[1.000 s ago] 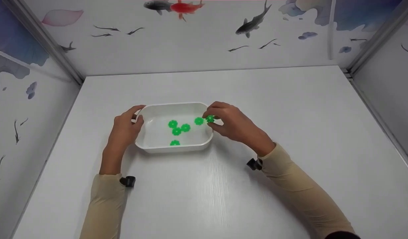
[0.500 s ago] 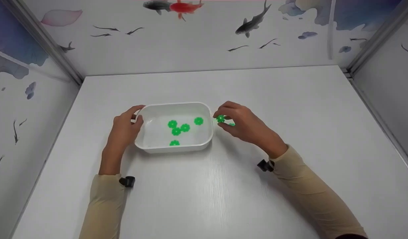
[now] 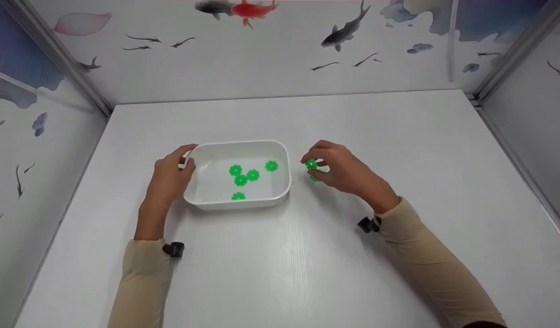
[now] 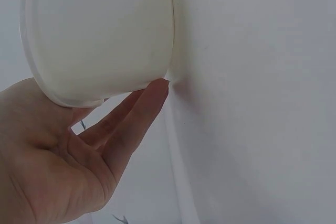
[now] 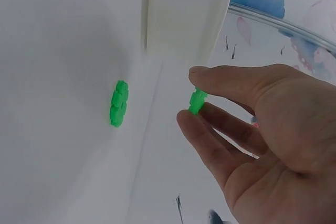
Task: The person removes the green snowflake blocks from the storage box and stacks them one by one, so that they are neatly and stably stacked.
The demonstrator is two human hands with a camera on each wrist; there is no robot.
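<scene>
A white plastic tray [image 3: 257,204] with rounded corners stands on the table, several green flower-shaped discs [image 3: 253,175] lying inside it. My left hand [image 3: 169,180] grips the tray's left end, with the thumb near the rim and the fingers along the outer wall [image 4: 121,40]. Just right of the tray, my right hand [image 3: 341,168] pinches one green disc [image 5: 197,100] between thumb and fingertips, above the table. Below that hand another green disc [image 5: 119,103] lies flat on the tabletop; in the head view the hand partly hides it.
The white table [image 3: 271,264] reaches a back wall [image 3: 262,68] printed with fish, and side panels rise at left and right. Small black wrist cameras [image 3: 174,249] sit at both sleeve cuffs.
Pinching a green disc, my right hand has moved from over the tray's right end to the right, outside it. A disc on the table has come into view. The left hand stays put.
</scene>
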